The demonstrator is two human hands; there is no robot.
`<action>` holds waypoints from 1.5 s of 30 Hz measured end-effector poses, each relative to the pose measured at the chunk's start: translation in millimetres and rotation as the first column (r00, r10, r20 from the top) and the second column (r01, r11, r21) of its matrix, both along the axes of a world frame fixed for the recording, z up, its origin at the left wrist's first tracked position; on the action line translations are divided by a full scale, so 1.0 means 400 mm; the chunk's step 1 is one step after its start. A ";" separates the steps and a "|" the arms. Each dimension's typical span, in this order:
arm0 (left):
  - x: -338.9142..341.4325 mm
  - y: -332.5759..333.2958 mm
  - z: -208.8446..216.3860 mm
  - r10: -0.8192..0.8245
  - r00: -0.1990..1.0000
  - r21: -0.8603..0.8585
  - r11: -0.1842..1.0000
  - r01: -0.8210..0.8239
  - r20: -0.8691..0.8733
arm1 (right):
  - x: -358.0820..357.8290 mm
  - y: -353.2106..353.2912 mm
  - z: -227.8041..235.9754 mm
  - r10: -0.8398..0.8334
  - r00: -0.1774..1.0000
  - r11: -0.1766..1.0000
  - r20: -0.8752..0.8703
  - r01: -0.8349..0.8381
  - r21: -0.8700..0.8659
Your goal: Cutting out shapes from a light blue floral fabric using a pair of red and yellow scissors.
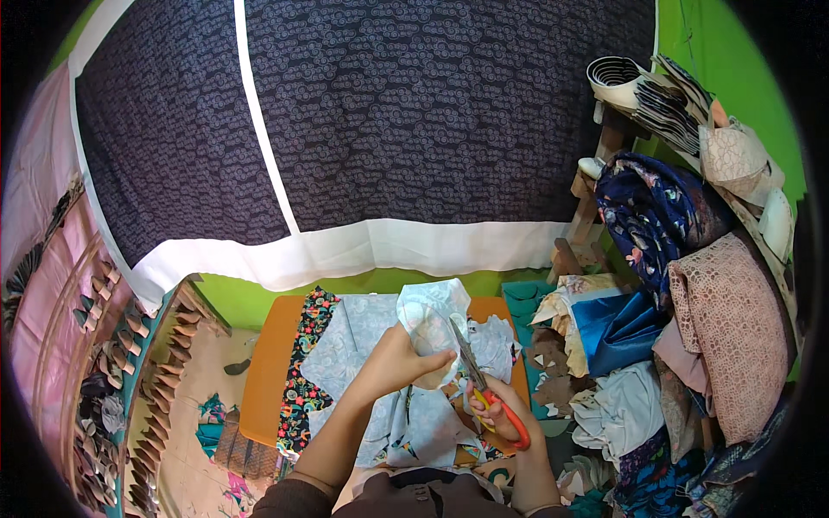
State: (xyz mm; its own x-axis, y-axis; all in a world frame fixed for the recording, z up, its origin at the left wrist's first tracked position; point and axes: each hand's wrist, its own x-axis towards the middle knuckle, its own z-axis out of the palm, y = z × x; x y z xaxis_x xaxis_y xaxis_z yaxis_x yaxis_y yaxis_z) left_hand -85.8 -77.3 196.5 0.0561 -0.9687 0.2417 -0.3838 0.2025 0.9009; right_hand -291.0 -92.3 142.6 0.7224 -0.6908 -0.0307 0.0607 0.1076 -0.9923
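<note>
My left hand (395, 363) is closed on a pale, light-blue piece of fabric (432, 309), raised above the table, with the thumb laid across its lower part. In my right hand (511, 404) is a pair of scissors (518, 429) with red and yellow handles. Their blades point up and lie against the right edge of the raised piece; whether they are parted is hard to make out. Below both hands, pale grey-blue patterned cloth (350, 324) covers much of the orange-brown table (265, 380). Black floral cloth (302, 371) runs under it at the left.
Folded and heaped fabrics, among them pink lace (730, 337), shiny blue cloth (609, 324) and white cloth (617, 410), crowd the right side. Racks of shoes (155, 406) stand at the left. Scraps (210, 423) lie on the floor. A dark patterned curtain (414, 112) hangs ahead.
</note>
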 end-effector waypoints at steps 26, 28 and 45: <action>0.006 -0.010 -0.034 0.059 0.981 -0.073 0.995 -0.074 -0.186 | -0.003 -0.004 -0.023 0.014 1.000 1.000 -0.021 -0.014 0.024; 0.007 -0.009 -0.032 0.062 0.983 -0.051 0.996 -0.072 -0.171 | -0.001 -0.007 -0.040 0.014 1.000 1.000 0.010 -0.014 -0.002; 0.006 -0.003 -0.032 0.049 0.996 -0.082 0.995 -0.055 -0.073 | 0.001 -0.003 -0.031 0.051 0.991 0.981 0.126 -0.073 0.178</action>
